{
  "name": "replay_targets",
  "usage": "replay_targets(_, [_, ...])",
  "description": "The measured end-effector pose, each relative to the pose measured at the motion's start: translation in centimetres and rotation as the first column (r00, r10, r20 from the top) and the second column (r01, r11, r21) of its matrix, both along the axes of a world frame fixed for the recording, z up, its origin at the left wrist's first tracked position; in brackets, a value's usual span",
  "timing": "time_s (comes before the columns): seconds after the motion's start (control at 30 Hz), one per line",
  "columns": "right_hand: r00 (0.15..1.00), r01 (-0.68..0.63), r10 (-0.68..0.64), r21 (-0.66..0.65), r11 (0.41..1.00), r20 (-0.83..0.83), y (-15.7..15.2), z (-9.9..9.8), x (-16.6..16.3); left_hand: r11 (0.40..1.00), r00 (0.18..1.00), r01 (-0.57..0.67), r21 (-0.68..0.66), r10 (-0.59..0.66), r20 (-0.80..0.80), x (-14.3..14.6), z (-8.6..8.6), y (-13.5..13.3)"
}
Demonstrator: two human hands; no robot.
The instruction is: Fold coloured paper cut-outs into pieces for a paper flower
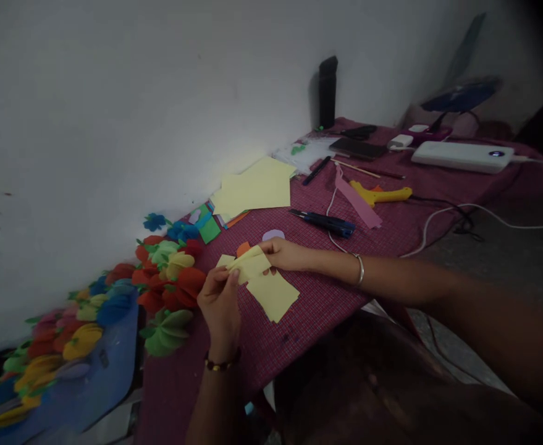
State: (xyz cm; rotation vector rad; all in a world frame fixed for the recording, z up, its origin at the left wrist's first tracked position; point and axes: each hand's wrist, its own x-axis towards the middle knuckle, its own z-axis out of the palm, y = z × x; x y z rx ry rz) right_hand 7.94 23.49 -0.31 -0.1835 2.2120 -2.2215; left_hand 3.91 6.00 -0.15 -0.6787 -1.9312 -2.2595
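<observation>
Between my two hands is a small piece of yellow paper, folded or curled along its upper edge. My left hand pinches its near left side between thumb and fingers. At the opposite end, my right hand grips the far right corner, its fingers partly behind the sheet. Just below lies a stack of yellow paper pieces on the tablecloth. An orange paper scrap and a pale purple paper piece rest right behind my hands.
Colourful paper flowers crowd the left, some on a blue board. Larger yellow sheets lie by the wall. A utility knife, pink paper strip, yellow glue gun and white power bank with cables are to the right.
</observation>
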Motion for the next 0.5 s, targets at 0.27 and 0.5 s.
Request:
replay_targets(0.27, [0.999, -0.017, 0.017, 0.005, 1.000, -0.028, -0.28, -0.34, -0.19, 0.998, 0.998, -0.054, -0.022, 0.055, 0.019, 0.31, 0.12, 0.03])
replay_targets(0.5, [1.000, -0.006, 0.006, -0.013, 1.000, -0.012, -0.39, -0.50, -0.19, 0.991, 0.996, -0.089, -0.096, 0.088, -0.013, -0.07, -0.37, -0.23])
